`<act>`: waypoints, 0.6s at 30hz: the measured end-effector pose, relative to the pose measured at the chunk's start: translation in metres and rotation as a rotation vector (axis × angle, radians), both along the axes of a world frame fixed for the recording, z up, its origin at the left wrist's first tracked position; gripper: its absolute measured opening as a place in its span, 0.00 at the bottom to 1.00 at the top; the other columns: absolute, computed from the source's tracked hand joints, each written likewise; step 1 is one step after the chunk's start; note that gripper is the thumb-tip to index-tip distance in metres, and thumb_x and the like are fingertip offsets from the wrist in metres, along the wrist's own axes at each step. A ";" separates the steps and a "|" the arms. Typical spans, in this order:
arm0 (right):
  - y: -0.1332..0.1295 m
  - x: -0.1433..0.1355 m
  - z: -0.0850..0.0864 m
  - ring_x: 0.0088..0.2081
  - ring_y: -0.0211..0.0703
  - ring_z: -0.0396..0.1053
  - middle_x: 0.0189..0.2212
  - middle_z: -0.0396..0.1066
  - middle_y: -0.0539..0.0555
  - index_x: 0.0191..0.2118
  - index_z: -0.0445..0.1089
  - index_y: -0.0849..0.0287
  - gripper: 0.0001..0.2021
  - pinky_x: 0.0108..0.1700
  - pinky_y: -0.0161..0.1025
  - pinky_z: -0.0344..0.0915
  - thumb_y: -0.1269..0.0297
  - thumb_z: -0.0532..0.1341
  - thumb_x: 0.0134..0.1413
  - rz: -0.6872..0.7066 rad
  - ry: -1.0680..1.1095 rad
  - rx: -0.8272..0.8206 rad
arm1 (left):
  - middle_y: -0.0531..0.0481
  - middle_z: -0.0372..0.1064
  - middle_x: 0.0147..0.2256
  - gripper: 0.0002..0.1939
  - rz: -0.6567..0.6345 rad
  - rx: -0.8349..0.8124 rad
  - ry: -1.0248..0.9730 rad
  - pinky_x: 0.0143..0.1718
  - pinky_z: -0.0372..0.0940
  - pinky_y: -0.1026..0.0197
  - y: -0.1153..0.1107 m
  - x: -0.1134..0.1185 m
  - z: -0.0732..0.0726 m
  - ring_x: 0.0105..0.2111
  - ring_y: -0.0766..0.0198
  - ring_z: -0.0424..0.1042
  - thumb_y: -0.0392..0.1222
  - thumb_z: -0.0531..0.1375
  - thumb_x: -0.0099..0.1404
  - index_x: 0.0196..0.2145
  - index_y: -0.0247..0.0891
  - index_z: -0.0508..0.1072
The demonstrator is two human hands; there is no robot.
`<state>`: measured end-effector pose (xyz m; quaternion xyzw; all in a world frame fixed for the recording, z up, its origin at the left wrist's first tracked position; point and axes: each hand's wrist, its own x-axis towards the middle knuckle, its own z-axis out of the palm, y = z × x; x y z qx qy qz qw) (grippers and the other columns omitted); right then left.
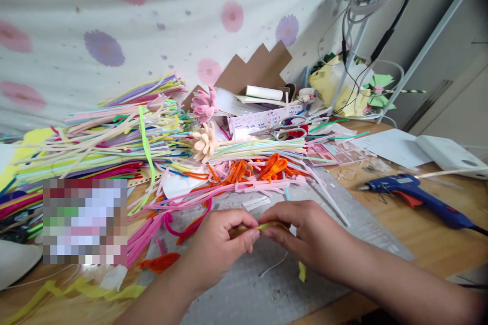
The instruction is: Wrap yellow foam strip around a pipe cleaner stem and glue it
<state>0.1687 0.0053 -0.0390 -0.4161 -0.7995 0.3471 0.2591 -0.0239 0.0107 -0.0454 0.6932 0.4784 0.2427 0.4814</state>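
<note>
Yellow-green strip [270, 225], pinched by left hand [223, 238] and right hand [308, 231] together above the grey cutting mat [244, 297]; blue glue gun [430, 200] lies right!

Table [414, 228]: light wood grain | Curtain [168, 25]: behind table, white, printed with pink and purple flowers, loosely folded | Frame [360, 35]: pale metal poles rising at table's right rear | Panel [453, 51]: right of table, off-white, dark slot across it | Light: soft, whitish, shading gently across curtain behind table
</note>
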 end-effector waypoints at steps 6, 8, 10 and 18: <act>0.003 0.000 -0.003 0.26 0.35 0.68 0.25 0.74 0.48 0.31 0.74 0.59 0.05 0.29 0.30 0.59 0.70 0.60 0.53 -0.116 -0.020 0.085 | 0.56 0.64 0.27 0.08 0.009 0.025 -0.025 0.28 0.58 0.65 0.001 -0.002 -0.005 0.28 0.65 0.64 0.35 0.61 0.56 0.36 0.40 0.70; 0.004 0.001 -0.004 0.26 0.35 0.68 0.24 0.74 0.49 0.30 0.74 0.59 0.05 0.29 0.30 0.59 0.70 0.60 0.54 -0.137 -0.027 0.094 | 0.56 0.65 0.30 0.11 0.021 0.039 -0.070 0.31 0.59 0.64 0.001 -0.002 -0.006 0.31 0.64 0.66 0.33 0.61 0.55 0.37 0.41 0.67; 0.004 0.002 -0.004 0.25 0.35 0.68 0.24 0.73 0.49 0.30 0.73 0.59 0.06 0.28 0.30 0.59 0.69 0.59 0.55 -0.151 -0.042 0.093 | 0.56 0.64 0.30 0.09 0.028 0.054 -0.080 0.29 0.58 0.65 0.001 -0.003 -0.007 0.29 0.65 0.64 0.34 0.60 0.56 0.35 0.41 0.66; 0.003 0.006 -0.004 0.27 0.36 0.69 0.25 0.74 0.49 0.30 0.73 0.59 0.06 0.30 0.31 0.60 0.67 0.59 0.56 -0.145 -0.061 0.115 | 0.57 0.60 0.24 0.04 -0.001 0.039 -0.043 0.22 0.51 0.66 0.001 -0.004 -0.005 0.23 0.69 0.55 0.40 0.59 0.60 0.30 0.38 0.69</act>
